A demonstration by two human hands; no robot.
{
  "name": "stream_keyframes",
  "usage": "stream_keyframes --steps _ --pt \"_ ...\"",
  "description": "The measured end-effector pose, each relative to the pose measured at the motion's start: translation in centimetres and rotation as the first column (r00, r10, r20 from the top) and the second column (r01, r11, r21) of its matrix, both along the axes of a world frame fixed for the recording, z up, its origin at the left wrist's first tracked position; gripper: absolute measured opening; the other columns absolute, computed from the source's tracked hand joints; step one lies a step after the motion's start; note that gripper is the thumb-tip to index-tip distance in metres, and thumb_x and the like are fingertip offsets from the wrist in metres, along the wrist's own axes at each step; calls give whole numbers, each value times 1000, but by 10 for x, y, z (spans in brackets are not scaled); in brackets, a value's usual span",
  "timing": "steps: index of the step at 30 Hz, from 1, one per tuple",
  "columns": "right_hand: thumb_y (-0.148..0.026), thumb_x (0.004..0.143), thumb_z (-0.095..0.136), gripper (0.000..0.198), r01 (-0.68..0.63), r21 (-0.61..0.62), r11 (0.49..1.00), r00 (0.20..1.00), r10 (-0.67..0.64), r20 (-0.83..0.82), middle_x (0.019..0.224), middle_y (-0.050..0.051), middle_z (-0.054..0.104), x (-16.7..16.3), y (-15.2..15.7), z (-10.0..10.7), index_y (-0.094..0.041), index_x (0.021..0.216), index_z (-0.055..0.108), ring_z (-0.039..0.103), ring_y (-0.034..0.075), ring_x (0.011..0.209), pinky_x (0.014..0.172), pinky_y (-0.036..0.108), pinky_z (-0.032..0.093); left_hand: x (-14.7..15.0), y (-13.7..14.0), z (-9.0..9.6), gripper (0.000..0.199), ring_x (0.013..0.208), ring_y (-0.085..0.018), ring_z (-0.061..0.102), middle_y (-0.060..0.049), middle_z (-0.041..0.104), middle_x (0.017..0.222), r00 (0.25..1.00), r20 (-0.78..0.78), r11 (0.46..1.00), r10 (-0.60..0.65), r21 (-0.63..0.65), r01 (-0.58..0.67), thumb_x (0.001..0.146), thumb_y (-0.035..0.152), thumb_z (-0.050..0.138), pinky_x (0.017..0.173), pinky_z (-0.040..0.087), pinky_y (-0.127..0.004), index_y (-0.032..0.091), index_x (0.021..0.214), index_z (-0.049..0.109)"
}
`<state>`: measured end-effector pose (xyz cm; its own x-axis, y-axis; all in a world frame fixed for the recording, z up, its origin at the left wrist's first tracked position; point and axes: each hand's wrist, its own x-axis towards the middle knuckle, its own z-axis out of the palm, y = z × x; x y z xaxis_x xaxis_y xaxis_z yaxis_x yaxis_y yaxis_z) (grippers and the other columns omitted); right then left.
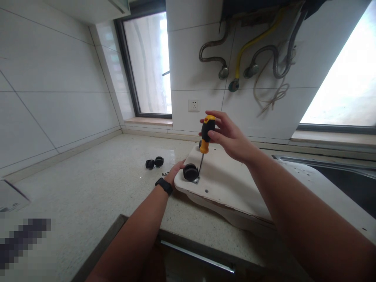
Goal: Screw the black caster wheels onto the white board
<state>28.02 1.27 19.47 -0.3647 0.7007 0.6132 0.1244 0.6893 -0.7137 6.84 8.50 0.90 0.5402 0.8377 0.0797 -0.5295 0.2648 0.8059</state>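
Note:
My right hand (pixel 225 131) is closed round the black and yellow handle of a screwdriver (pixel 208 127). The shaft points down beside a black caster wheel (pixel 190 172), its tip at the metal plate under the wheel. That caster stands on the near left corner of a white board (pixel 229 180) with rounded corners. My left hand (pixel 175 172), with a dark band on the wrist, grips the board's left edge next to the caster; its fingers are partly hidden. Another dark caster shows partly behind the screwdriver.
Two loose casters (pixel 154 162) lie on the speckled countertop (pixel 96 184), with small screws (pixel 165 174) near my left hand. A sink (pixel 346 188) is at the right, partly under the board. Hoses (pixel 243 47) and a wall socket (pixel 194 105) are on the tiled wall.

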Motion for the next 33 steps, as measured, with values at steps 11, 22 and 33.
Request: stream_keyframes --steps 11,22,33 --pt "-43 78 90 60 360 122 925 932 -361 -15 102 -1 57 -14 -10 0 -30 128 60 67 15 71 59 33 64 1 4 -5 41 92 -30 76 -11 81 92 1000 -3 1000 -28 -4 28 78 27 75 88 58 -39 9 115 75" --pt "-37 80 86 58 515 80 853 787 -433 -440 113 1 65 7 -38 6 -33 128 53 75 21 86 74 45 71 0 -4 0 44 96 -33 77 -14 82 97 1000 -26 999 -17 45 18 80 33 78 90 58 -42 8 116 77" --pt "-48 67 96 72 443 -263 857 463 -470 -751 106 -3 71 48 -50 -47 -31 117 49 78 18 87 66 36 69 9 -23 8 46 104 -33 74 -12 81 101 989 -115 964 92 259 -60 78 38 74 99 55 -43 11 115 77"
